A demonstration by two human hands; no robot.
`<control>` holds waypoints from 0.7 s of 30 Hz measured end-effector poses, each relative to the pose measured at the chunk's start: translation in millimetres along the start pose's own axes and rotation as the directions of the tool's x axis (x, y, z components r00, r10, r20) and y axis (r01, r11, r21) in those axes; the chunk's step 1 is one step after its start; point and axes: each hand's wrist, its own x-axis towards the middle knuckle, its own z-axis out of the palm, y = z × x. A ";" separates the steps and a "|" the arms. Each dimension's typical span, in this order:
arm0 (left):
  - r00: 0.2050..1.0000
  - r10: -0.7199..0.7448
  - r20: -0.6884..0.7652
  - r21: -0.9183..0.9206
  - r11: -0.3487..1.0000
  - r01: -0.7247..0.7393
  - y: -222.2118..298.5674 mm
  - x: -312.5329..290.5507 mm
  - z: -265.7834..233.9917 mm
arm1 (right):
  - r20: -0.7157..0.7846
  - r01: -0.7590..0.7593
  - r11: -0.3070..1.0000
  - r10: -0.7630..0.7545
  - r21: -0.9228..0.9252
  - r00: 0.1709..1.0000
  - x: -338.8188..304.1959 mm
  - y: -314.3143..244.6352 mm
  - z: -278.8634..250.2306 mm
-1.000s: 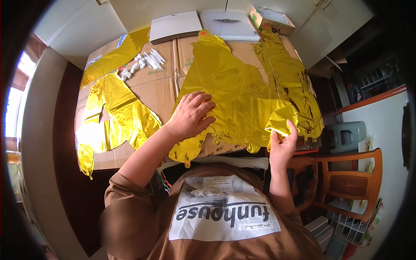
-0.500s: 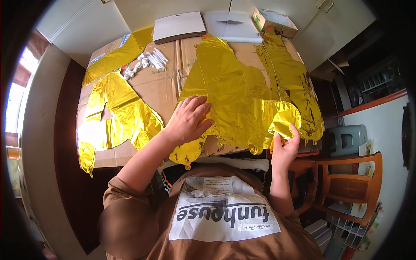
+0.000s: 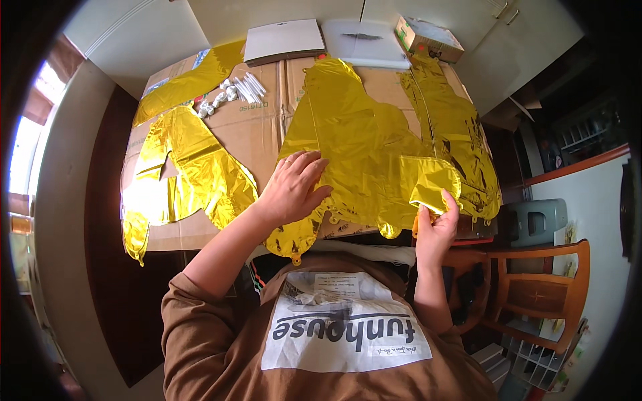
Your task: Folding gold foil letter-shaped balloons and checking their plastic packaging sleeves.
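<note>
R hand [image 3: 436, 230] had thumb & fingers pinched on a foil flap [image 3: 433, 179] at the big foil's [image 3: 354, 127] lower R corner, prob. to keep that edge raised & in ctrl; a small orange thing [image 3: 415, 227] showed by the thumb, kind unclear. L hand [image 3: 294, 188] lay palm-down on the big foil's L edge, fingers loosely spread, pinching nothing visible, prob. so the thin sheet wouldn't slide. The big foil itself lay approx. flat on the cardboard-covered tabletop [image 3: 259, 130], under both hands.

L of it, apart: 1 forked gold piece [image 3: 202, 152]. R of it: 1 long gold piece [image 3: 463, 130], overlapping or just touching, couldn't tell which. Upper L of it: white sticks [image 3: 250, 89], approx. 6, bunched w/ several white clumps [image 3: 217, 100], exact ct. unclear; past those, 1 gold strip [image 3: 180, 95]. Beyond its far end: 1 white stack [image 3: 283, 40], 1 clear plastic piece [image 3: 364, 45], 1 box [image 3: 428, 41], prob. pushed back for room. Gold pcs. total: min. 4.
</note>
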 end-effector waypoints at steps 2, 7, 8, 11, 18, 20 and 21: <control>1.000 0.008 -0.009 0.008 1.000 -0.008 0.3 0.9 1.5 | -0.007 0.030 0.999 -0.030 -0.017 1.000 -2.1 -3.4 2.0; 1.000 -0.004 0.016 0.004 1.000 0.004 2.6 2.8 0.5 | -0.014 0.001 0.999 -0.001 -0.035 1.000 -4.8 -5.5 -1.0; 1.000 -0.008 0.022 0.001 1.000 0.008 3.6 2.7 0.2 | -0.018 0.012 0.999 -0.013 -0.034 1.000 -4.7 -3.7 -0.9; 0.999 -0.019 0.036 -0.004 1.000 0.020 5.4 2.8 -0.7 | -0.026 0.045 0.998 -0.046 -0.035 0.999 -4.8 1.0 1.0; 0.999 0.033 -0.030 -0.055 0.998 -0.034 -6.4 0.2 -0.1 | 0.015 0.011 0.999 -0.011 -0.035 1.000 -4.9 -3.5 1.2; 0.997 0.048 -0.056 -0.042 0.998 -0.050 -17.3 -1.1 1.1 | 0.044 -0.029 0.999 0.031 -0.028 0.999 -5.2 -7.3 0.4; 0.984 0.172 -0.038 0.067 0.983 -0.169 -15.9 5.6 -8.7 | 0.034 -0.017 0.999 0.018 -0.034 0.999 -5.4 -6.0 -0.6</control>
